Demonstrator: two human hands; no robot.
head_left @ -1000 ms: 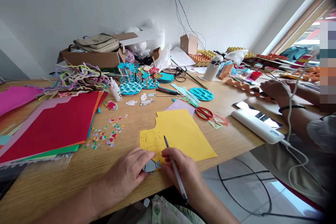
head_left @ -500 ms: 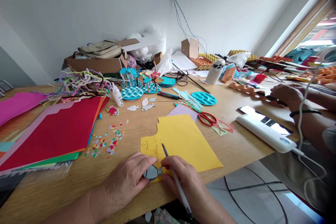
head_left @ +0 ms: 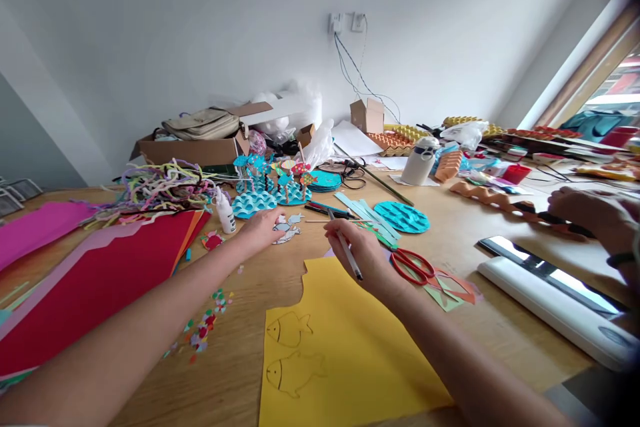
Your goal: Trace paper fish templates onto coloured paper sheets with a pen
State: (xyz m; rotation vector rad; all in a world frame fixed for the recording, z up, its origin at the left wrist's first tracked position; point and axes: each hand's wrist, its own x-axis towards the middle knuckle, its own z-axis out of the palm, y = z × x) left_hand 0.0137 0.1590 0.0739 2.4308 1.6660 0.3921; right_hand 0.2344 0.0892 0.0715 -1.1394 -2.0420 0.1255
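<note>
My left hand (head_left: 261,230) reaches out beyond the yellow paper, fingers pinched on a grey paper fish cutout (head_left: 281,227) among the other fish cutouts (head_left: 289,235); its fingertips partly cover them. A pen (head_left: 349,255) is gripped in my right hand (head_left: 361,255), raised over the far edge of the yellow paper (head_left: 370,347). Two fish outlines (head_left: 293,373) are drawn along that paper's left side, one above the other. Past my right hand lie red-handled scissors (head_left: 413,267) on paper scraps.
A white glue bottle (head_left: 226,212) and blue bases with fish on sticks (head_left: 255,203) stand behind. Coloured paper (head_left: 115,280) and confetti pieces (head_left: 205,327) lie left. At right are a white device (head_left: 550,310) and another person's hand (head_left: 595,210). A blue disc (head_left: 403,217) lies beyond the scissors.
My left hand has moved from the yellow paper to the fish cutouts, taking the grey fish with it. My right hand has lifted the pen away from the drawing. The view has tilted up.
</note>
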